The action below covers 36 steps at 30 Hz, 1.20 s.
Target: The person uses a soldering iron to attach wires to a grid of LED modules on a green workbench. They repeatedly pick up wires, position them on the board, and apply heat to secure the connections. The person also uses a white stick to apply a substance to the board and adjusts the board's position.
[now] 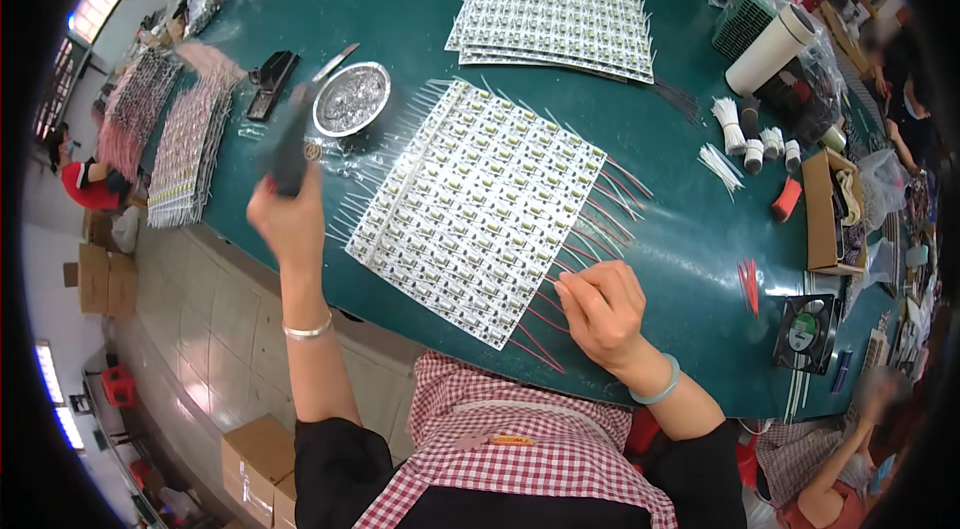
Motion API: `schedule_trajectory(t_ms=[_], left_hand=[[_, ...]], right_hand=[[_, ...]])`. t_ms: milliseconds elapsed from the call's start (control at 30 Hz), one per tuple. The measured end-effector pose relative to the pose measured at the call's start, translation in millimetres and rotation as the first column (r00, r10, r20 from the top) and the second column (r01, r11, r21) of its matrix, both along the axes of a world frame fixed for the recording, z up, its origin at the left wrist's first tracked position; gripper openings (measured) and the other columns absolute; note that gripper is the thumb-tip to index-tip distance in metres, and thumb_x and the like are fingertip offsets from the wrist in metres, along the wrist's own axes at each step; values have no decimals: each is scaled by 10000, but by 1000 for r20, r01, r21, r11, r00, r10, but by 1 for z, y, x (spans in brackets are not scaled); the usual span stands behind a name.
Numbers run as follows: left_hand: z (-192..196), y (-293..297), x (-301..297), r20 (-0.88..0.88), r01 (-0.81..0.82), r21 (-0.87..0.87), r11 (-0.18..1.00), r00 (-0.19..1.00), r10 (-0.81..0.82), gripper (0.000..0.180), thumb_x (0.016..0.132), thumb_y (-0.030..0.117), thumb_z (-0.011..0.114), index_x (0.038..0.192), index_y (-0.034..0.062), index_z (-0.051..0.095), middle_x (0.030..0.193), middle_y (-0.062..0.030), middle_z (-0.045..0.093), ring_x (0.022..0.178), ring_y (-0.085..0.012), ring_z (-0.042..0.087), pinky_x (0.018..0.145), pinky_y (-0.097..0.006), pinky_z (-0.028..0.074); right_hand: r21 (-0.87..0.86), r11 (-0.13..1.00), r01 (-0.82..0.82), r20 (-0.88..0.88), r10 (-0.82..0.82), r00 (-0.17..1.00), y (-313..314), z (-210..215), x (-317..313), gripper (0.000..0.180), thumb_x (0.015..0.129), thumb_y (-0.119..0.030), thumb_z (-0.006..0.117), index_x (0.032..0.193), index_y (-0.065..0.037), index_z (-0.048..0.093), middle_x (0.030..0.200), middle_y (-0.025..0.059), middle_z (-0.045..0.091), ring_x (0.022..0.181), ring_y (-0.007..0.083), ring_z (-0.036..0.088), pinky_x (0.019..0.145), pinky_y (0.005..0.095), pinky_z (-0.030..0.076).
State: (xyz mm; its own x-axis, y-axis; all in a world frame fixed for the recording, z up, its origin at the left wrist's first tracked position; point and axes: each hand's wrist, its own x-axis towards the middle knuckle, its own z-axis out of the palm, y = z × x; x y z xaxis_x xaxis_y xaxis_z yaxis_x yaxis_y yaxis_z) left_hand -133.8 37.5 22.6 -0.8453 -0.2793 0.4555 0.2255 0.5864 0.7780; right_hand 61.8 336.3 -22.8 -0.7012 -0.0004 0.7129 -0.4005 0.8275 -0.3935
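Note:
My left hand is wrapped round a black hand tool, smeared by motion, its exact kind unclear. It is held up beside a round metal bowl with silvery, crumpled-looking contents. Before me lies a white sheet of circuit boards, dotted with rows of small yellowish and dark parts. Pale wires stick out along its left edge, red and white ones along its right. At that right edge my right hand is closed, fingertips pinched on a thin wire; the fingers partly hide it.
A stack of similar wired sheets lies at the back. Left are more wired sheets and a black holder. To the right stand a white tumbler, a cardboard box and a small fan. Other people sit farther off.

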Motion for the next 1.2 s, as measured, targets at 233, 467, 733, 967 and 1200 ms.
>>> schedule_trajectory(t_ms=[233,467,733,967,1200], left_hand=[[-4,19,29,-59,52,369,928,998,-32,114,877,10,741,974,-48,724,721,-25,655,525,-70,512,475,-221,382],[-13,26,81,29,183,519,835,972,-232,298,842,-65,685,1133,-93,631,1015,-134,686,562,-95,532,453,-227,378],[-11,19,124,129,83,564,821,974,-186,276,850,-68,688,1123,-80,652,1026,-138,695,566,-98,548,454,-220,390],[-15,11,137,108,102,558,824,975,-193,271,855,-71,699,1120,-79,646,1014,-147,690,565,-102,557,455,-217,402],[-15,13,148,163,74,561,824,967,-198,328,845,-86,691,1169,-90,636,1036,-157,694,557,-107,549,462,-230,410]], right_hand=[[95,915,392,15,-395,918,107,3,-13,131,817,7,739,926,-20,672,860,112,618,795,309,601,661,410,489],[193,784,590,55,-609,791,213,-29,-40,111,814,-14,747,908,-45,698,928,98,607,921,314,611,764,423,521],[360,730,581,131,-656,743,231,-43,-55,101,810,-92,758,889,-61,704,955,93,613,963,307,609,792,430,526],[478,690,543,78,-650,756,238,-53,-60,94,854,-91,718,887,-56,637,921,117,596,923,308,603,782,426,515],[510,674,535,28,-634,773,238,-57,-58,66,888,-84,687,908,-56,631,919,106,593,919,297,602,772,417,515]])
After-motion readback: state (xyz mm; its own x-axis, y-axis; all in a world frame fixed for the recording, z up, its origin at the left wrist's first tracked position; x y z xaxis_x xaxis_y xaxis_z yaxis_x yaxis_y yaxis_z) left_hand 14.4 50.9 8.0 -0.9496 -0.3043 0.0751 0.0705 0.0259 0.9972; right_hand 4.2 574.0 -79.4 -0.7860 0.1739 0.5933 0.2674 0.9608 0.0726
